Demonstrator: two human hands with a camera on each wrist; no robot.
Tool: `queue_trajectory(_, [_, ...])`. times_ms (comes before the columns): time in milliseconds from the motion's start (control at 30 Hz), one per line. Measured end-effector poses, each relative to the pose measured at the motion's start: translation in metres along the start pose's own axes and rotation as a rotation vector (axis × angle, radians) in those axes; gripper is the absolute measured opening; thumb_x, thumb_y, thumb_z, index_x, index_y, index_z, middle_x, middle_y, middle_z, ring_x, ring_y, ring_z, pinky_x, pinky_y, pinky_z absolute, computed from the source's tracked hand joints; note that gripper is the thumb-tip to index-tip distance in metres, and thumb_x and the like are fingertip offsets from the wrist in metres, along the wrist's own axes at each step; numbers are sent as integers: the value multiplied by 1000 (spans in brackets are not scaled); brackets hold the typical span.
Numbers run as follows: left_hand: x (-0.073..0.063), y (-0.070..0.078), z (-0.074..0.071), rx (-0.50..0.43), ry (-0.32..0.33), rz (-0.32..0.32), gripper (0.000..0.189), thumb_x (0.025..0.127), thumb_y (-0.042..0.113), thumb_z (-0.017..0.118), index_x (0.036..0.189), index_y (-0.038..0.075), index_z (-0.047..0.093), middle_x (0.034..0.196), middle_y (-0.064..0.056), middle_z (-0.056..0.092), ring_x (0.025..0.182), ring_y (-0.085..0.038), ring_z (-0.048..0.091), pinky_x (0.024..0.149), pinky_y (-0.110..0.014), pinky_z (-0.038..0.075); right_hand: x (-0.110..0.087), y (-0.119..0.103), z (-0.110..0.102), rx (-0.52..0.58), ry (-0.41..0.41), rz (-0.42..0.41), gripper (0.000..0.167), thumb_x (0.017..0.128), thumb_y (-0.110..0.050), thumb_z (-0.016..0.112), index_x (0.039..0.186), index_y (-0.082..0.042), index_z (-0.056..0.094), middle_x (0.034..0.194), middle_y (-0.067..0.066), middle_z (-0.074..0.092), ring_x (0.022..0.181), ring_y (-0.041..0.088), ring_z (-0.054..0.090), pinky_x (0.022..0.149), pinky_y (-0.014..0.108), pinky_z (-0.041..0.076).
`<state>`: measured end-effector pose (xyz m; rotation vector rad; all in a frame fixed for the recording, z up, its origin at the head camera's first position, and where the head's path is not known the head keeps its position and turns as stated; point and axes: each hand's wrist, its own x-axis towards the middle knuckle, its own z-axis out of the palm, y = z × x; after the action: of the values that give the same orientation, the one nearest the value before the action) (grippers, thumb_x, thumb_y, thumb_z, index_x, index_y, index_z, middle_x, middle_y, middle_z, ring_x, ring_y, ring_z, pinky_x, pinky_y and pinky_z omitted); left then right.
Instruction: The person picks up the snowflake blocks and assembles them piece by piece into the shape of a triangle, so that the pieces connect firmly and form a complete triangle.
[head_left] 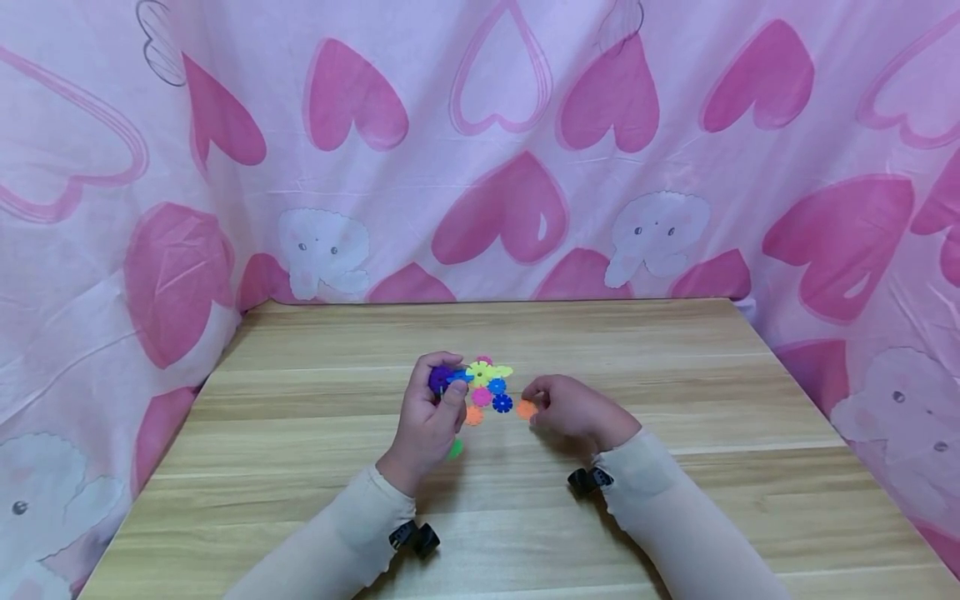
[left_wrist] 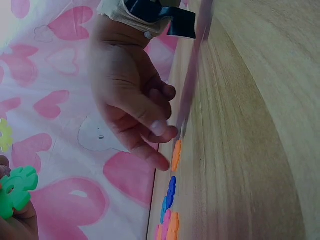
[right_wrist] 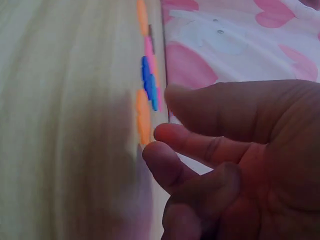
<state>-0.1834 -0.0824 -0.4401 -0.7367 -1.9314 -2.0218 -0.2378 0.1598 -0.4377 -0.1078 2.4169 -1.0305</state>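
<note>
My left hand (head_left: 431, 425) grips a joined set of notched plastic snowflake discs above the table. A purple disc (head_left: 440, 380), a blue piece (head_left: 460, 376) and yellow discs (head_left: 480, 373) show at its fingers, with a green disc (left_wrist: 20, 187) lower down by the palm. Over the table my right hand (head_left: 573, 408) reaches to a loose orange disc (head_left: 527, 409). Seen from the right wrist, its thumb (right_wrist: 215, 107) and fingers stand apart, the fingertips right beside that orange disc (right_wrist: 143, 117) with nothing pinched between them.
Between the hands lie more loose discs: a dark blue disc (head_left: 502, 403), a lighter blue disc (head_left: 497, 386), a pink disc (head_left: 482, 397) and another orange disc (head_left: 474, 415). The wooden table (head_left: 675, 358) ends at a pink heart-patterned cloth (head_left: 502, 208).
</note>
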Motion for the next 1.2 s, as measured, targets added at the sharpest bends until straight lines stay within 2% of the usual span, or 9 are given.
queue_trajectory(200, [0,0,0,1,-2,5,27,111,4,47,138,3,42,82,-3,47,56,-14,44,48,-24,44,0,-1,6,-52,5,21,31,88,-3,81,112,-18,69,103,7,64,93,28,58,74,37,52])
queue_trajectory(400, [0,-1,1,-6,-3,20,27,111,4,47,137,2,42,82,-2,47,55,-14,44,48,-25,44,2,0,14,-162,31,-42,27,86,-4,83,103,-16,66,93,5,64,86,25,58,73,35,51])
queue_trajectory(533, [0,-1,1,-1,-5,26,27,110,3,46,137,1,42,80,-3,47,55,-15,45,48,-25,45,2,-1,15,-154,23,-25,25,84,-1,82,97,-15,66,92,6,64,86,26,59,71,35,52])
queue_trajectory(767, [-1,2,1,0,-7,5,27,111,4,46,137,3,42,80,-4,47,56,-15,45,49,-25,45,2,0,16,-139,11,-50,31,85,-8,85,106,-20,65,97,5,63,91,25,59,76,37,52])
queue_trajectory(1000, [0,4,1,0,-16,-5,28,111,7,47,138,4,42,79,-6,47,57,-15,45,50,-25,45,1,-3,18,-194,8,-71,24,86,-3,81,98,-17,65,92,4,65,82,26,59,67,35,51])
queue_trajectory(1200, [0,3,1,-4,-16,-3,27,111,5,47,138,3,42,80,-5,47,57,-14,45,49,-25,45,2,-3,18,-217,2,-84,27,86,-7,83,102,-17,63,91,4,64,80,24,58,68,35,50])
